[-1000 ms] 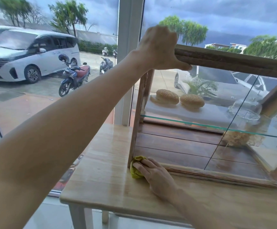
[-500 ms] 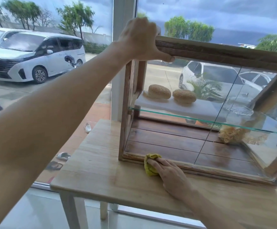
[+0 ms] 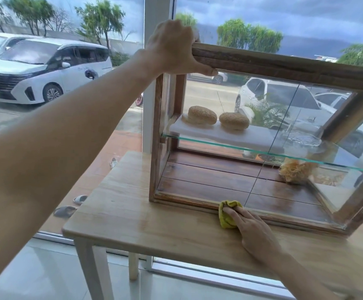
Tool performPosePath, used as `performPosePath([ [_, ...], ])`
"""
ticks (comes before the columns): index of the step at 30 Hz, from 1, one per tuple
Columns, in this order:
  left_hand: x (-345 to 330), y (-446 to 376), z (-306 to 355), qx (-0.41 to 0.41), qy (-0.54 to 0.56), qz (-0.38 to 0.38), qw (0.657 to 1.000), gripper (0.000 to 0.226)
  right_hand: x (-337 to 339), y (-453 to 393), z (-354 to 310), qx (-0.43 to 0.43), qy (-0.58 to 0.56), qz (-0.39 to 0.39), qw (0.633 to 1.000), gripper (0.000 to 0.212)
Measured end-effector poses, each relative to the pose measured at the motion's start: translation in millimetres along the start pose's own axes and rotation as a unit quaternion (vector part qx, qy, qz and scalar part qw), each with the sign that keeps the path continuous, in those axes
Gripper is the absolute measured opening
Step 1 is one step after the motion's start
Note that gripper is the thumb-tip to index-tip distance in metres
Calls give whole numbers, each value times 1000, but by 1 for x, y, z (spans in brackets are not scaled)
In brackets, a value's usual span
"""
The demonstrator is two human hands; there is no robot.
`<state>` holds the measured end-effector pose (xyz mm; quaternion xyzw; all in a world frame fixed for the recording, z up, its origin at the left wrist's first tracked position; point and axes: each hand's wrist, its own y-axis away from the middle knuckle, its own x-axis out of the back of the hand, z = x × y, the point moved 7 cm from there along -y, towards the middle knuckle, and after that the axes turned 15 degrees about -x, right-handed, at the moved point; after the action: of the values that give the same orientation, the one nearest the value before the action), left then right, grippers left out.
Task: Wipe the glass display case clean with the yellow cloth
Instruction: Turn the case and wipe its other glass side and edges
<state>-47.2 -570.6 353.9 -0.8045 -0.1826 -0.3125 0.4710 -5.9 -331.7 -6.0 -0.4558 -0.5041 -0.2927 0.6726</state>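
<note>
A wood-framed glass display case [image 3: 284,68] stands on a light wooden table [image 3: 145,221]. My left hand [image 3: 174,48] grips the case's top left corner, thumb under the upper rail. My right hand [image 3: 252,230] presses a bunched yellow cloth [image 3: 227,215] against the bottom front rail of the case, a little left of the middle. The fingers lie fairly straight over the cloth. Inside, two sesame buns [image 3: 217,119] sit on a white board on the glass shelf [image 3: 219,144].
A frilly pale object [image 3: 295,171] lies on the case floor at the right, with a glass dish [image 3: 304,139] above it. Behind the table is a big window with a white pillar [image 3: 152,87]; cars are parked outside. White tiled floor lies below.
My right hand has slid the yellow cloth to the right along the bottom front rail, away from the left corner. My left hand keeps its hold on the top corner.
</note>
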Motion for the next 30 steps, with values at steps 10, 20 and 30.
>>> performPosePath([
  [10, 2, 1, 0, 2, -6, -6, 1000, 94, 2, 15, 17, -86, 27, 7, 996, 96],
  [20, 0, -1, -3, 5, 12, 11, 1000, 103, -9, 16, 4, -231, -69, 6, 971, 87],
  [30, -5, -5, -5, 6, 5, 9, 1000, 101, -11, -14, -68, -134, -166, -53, 976, 85],
])
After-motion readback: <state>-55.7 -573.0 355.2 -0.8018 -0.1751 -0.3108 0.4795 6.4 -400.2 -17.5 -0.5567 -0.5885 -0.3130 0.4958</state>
